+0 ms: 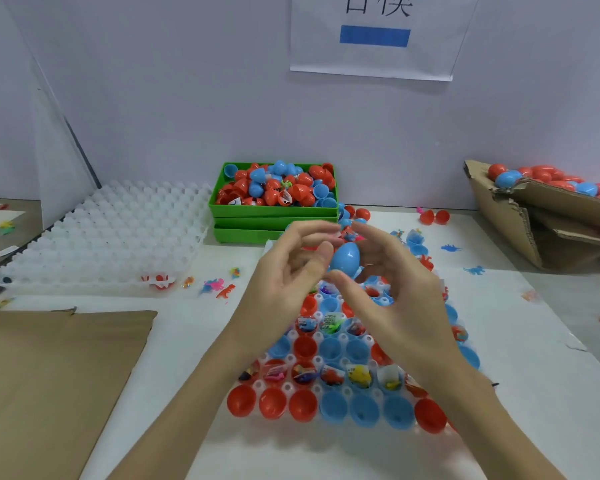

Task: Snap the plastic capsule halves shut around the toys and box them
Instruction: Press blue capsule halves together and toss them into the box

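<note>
A closed blue capsule [344, 258] hangs in the air between my two hands above the work tray [361, 341]. My right hand [395, 289] pinches it from the right and below, with the thumb under it. My left hand [291, 268] touches its left side with the thumb, and the fingers spread loosely. On the tray stand several red and blue open capsule halves [272, 403], some with small packed toys [359, 374] inside.
A green bin [274, 211] of loose capsule halves stands behind my hands. An empty white tray [111, 233] lies at the left. A cardboard box [520, 216] with closed capsules is at the right. Flat cardboard [49, 375] covers the near left. Small toy dinosaurs [226, 291] lie scattered.
</note>
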`<state>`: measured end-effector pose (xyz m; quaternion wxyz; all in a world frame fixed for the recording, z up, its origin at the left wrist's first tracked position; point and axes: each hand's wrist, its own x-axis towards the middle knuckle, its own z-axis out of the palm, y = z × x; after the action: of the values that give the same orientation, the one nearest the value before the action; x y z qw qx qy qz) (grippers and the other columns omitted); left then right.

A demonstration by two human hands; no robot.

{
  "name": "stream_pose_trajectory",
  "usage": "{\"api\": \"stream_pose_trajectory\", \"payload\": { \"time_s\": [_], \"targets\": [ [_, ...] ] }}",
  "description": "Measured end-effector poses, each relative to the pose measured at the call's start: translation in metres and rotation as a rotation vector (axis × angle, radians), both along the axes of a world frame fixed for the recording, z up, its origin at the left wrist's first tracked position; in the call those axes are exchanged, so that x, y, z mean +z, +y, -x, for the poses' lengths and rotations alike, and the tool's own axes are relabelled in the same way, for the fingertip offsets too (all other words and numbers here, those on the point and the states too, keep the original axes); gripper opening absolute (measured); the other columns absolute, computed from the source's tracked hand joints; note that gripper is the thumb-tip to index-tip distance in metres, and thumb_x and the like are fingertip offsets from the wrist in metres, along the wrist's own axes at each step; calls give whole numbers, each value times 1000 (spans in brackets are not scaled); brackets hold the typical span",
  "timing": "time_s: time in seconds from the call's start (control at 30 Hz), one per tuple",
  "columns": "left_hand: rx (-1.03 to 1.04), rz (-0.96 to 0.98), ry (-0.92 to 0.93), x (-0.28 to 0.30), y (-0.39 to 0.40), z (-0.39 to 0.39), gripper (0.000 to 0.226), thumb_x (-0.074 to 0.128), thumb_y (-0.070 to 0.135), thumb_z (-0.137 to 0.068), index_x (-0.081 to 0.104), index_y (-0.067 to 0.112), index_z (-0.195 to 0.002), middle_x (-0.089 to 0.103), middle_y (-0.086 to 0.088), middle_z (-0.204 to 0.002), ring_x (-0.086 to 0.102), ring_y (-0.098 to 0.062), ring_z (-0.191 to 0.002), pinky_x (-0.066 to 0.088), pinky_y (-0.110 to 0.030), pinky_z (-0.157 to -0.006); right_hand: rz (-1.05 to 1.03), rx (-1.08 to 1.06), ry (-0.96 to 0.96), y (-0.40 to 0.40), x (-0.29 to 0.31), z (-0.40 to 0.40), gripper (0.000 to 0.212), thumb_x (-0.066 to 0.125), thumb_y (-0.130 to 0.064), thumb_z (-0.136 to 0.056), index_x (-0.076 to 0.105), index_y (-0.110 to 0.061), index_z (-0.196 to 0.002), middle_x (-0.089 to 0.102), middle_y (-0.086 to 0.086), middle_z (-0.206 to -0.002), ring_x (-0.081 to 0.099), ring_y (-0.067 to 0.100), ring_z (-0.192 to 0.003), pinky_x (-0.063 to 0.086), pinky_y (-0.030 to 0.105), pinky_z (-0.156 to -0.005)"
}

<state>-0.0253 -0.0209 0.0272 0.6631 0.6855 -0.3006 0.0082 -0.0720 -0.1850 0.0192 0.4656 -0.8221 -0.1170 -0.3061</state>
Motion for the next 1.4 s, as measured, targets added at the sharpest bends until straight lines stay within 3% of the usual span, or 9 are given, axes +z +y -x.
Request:
{"api": "stream_pose_trajectory", "payload": {
  "time_s": [0.13, 0.23, 0.33, 0.47, 0.73, 0.9, 1.07, 1.17, 1.4],
  "targets": [
    [-12, 60, 228, -2, 0, -3, 24, 67, 25, -97, 75, 8, -113, 75, -12, -110, 74, -21, -98, 58, -28, -87, 323, -157, -142, -5, -6, -4, 48, 82, -34, -85, 69, -8, -123, 65, 1, -107, 57, 5, -86, 46, 8, -85],
    [-89, 220, 448, -1, 0, -4, 29, 68, 19, -96, 73, -1, -116, 71, -28, -116, 73, -21, -93, 59, -23, -82, 322, -180, -170, -1, -9, -3, 51, 71, -36, -93, 65, -6, -134, 62, 5, -117, 56, 7, -99, 44, 8, -94],
    [-185, 303, 555, -1, -2, -3, 33, 63, 16, -99, 69, -6, -122, 74, -25, -115, 75, -24, -95, 60, -25, -81, 258, -110, -146, 6, -9, 0, 54, 70, -28, -98, 55, -5, -145, 63, 2, -133, 58, 6, -119, 41, 11, -105],
    [-255, 313, 580, -2, -2, -3, 38, 62, 21, -101, 66, -4, -129, 70, -29, -125, 71, -34, -109, 61, -32, -90, 149, -40, -131, 9, -8, 2, 55, 75, -14, -92, 56, -7, -144, 64, -5, -135, 55, -7, -125, 40, 5, -100],
    [-480, 368, 613, 3, 7, -4, 45, 68, 16, -94, 60, -2, -133, 70, -25, -125, 73, -33, -112, 59, -34, -93, 126, 55, -179, 13, -9, 3, 65, 75, 8, -88, 52, -8, -147, 62, 0, -140, 59, 9, -130, 50, 13, -96],
    [-457, 394, 621, 0, 6, -4, 25, 75, 18, -88, 77, 13, -112, 76, -17, -112, 77, -26, -102, 61, -30, -85, 148, 43, -217, 14, -9, 4, 59, 76, 6, -88, 57, -5, -142, 64, 1, -137, 60, 5, -126, 49, 11, -95],
    [-459, 429, 614, -2, 2, -2, 19, 83, 28, -82, 78, 17, -97, 77, -13, -109, 77, -25, -98, 61, -29, -85, 146, 44, -243, 11, -6, 6, 44, 70, -9, -93, 61, -4, -135, 66, 0, -132, 58, -2, -121, 48, 8, -93],
    [-432, 434, 620, -3, -3, -1, 9, 79, 28, -83, 78, 20, -88, 78, -12, -109, 78, -26, -95, 62, -28, -83, 168, 34, -213, 7, -7, 5, 45, 75, -2, -91, 63, -3, -134, 67, 2, -131, 61, 3, -121, 47, 9, -95],
    [-364, 413, 624, -3, -4, -1, 27, 82, 24, -81, 76, 13, -104, 75, -21, -113, 78, -32, -91, 63, -32, -80, 186, 81, -188, 2, -7, 1, 51, 73, 5, -92, 58, -4, -140, 65, 3, -135, 59, 9, -129, 45, 19, -106]
  ]
}}
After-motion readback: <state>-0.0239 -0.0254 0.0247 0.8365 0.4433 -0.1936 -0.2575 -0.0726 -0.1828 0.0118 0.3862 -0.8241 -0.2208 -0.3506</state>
